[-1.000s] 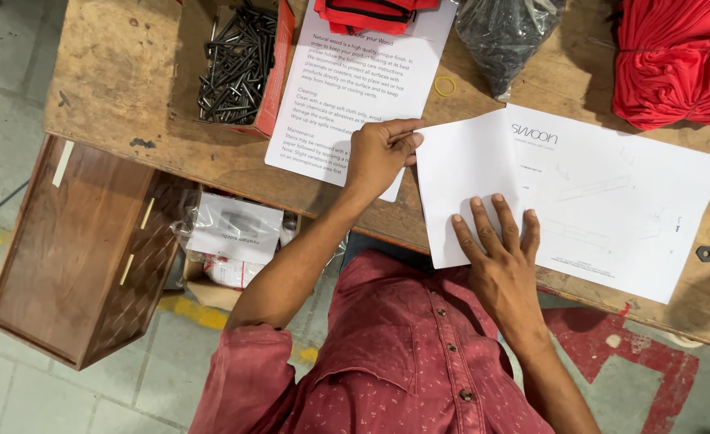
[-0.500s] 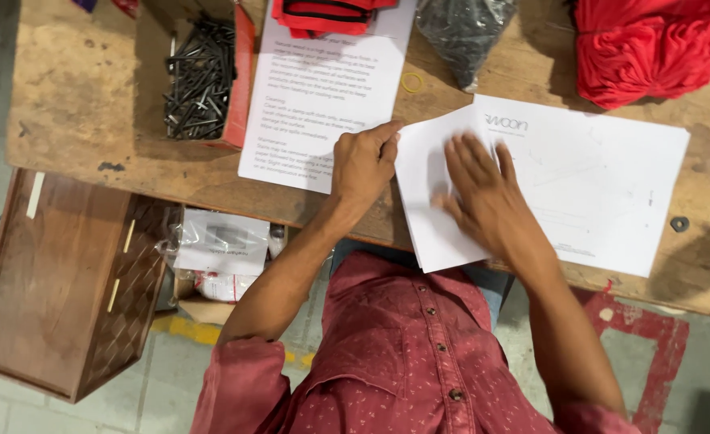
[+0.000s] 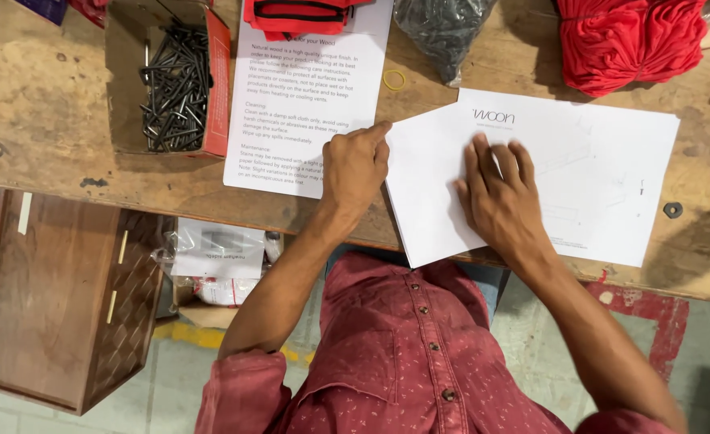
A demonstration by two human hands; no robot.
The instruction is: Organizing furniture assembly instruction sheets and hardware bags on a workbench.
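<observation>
Pressing flat on a white sheet (image 3: 564, 173), the right hand (image 3: 499, 201) lay palm down with fingers spread, its grip open and holding nothing. The left hand (image 3: 355, 165) was loosely curled, forefinger tip touching the sheet's left edge near a diagonal crease; whether it pinched the paper could not be told. The sheet lay on the wooden surface (image 3: 41, 104), its near left corner hanging just over the front edge.

Progress, as judged: one fold at the left part of the sheet appeared made and was being flattened; the right part lay unfolded, so more folding seemed left.

Nearby: a second printed sheet (image 3: 298, 104) just left of the left hand, partly under a red fabric item (image 3: 298, 14); a red-sided box of dark nails (image 3: 170, 76) further left; a yellow rubber band (image 3: 394, 79); a clear bag of dark hardware (image 3: 439, 28); red cloth (image 3: 628, 40) at far right. A wooden box (image 3: 57, 305) stood on the floor.
</observation>
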